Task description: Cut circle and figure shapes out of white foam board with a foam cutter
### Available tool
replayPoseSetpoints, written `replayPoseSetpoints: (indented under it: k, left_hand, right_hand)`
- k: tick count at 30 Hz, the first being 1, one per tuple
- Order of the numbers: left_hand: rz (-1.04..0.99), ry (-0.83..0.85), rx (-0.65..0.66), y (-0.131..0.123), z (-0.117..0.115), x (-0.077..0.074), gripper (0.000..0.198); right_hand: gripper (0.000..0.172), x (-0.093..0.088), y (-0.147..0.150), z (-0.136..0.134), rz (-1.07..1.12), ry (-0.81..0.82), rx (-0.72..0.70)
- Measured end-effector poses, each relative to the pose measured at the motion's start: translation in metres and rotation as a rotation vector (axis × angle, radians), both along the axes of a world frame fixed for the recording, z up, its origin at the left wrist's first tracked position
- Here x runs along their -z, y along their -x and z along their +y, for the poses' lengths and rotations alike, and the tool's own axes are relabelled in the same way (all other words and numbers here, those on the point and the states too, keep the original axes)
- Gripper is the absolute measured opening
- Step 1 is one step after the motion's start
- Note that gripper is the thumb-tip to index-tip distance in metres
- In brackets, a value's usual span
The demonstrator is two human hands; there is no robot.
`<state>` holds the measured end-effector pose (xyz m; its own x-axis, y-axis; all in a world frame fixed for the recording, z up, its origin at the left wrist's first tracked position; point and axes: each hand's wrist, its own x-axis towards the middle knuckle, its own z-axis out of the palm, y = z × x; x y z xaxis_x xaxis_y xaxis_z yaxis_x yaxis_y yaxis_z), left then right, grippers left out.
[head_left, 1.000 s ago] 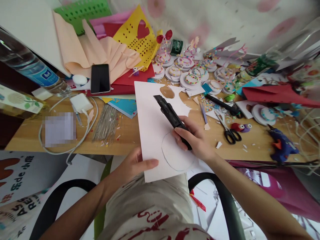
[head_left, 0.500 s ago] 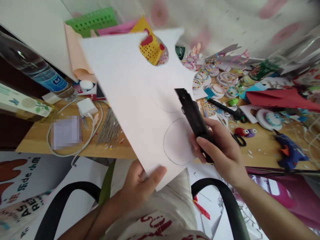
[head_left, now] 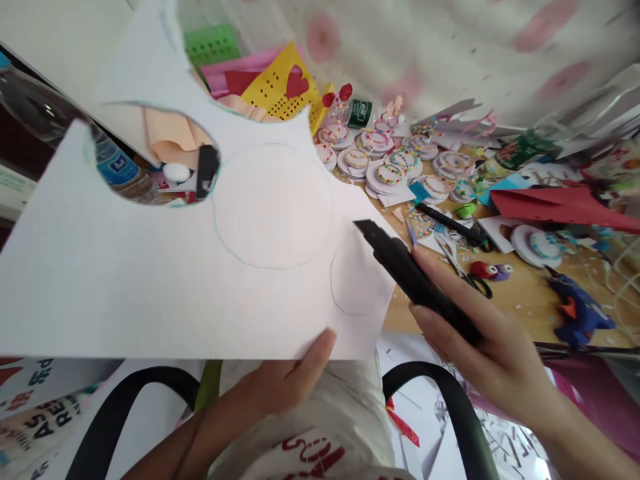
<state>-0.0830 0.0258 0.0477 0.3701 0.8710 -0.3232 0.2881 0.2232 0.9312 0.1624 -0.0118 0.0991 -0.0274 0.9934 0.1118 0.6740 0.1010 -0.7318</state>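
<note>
A large white sheet of card (head_left: pixel 150 287) fills the left and middle of the view, held up over the desk edge. Rounded pieces are cut out of its upper side, and pencilled circles show on its face. My left hand (head_left: pixel 300 380) grips the bottom edge, thumb on top and fingers hidden underneath. In my right hand (head_left: pixel 480 347) is a black utility knife (head_left: pixel 415 273), its blade end pointing up and left. The blade tip lies in front of the card near the smaller drawn circle; whether it touches, I cannot tell.
Small white discs with beaded rings (head_left: pixel 390 170) crowd the back of the desk. On the right lie scissors (head_left: pixel 457 260), red paper (head_left: pixel 560 203) and a blue glue gun (head_left: pixel 580 307). Water bottle (head_left: pixel 120 170) at left, partly behind the card. Chair arms (head_left: pixel 445 400) flank my lap.
The card has turned anticlockwise, so its long edge now runs level along the bottom and its cut-outs face up and left. My right hand with the knife has moved right and slightly down.
</note>
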Motion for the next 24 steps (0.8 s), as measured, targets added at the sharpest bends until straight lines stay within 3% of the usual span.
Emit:
replayPoseSetpoints:
  k: [3, 7, 11, 24]
  left_hand:
    - [-0.05, 0.058, 0.036, -0.012, 0.004, 0.005, 0.036]
    - [-0.189, 0.157, -0.103, -0.026, 0.002, 0.032, 0.049]
    - [-0.23, 0.175, -0.115, -0.026, -0.002, 0.052, 0.051]
    - [-0.229, 0.186, -0.061, -0.023, 0.002, 0.058, 0.054]
  right_hand:
    - [0.06, -0.004, -0.003, -0.022, -0.171, -0.028, -0.091]
    - [0.056, 0.004, 0.0, -0.04, -0.212, 0.072, -0.14]
    - [0.053, 0.014, 0.005, -0.043, -0.236, 0.147, -0.146]
    - [0.056, 0.025, 0.014, -0.033, -0.276, 0.226, -0.199]
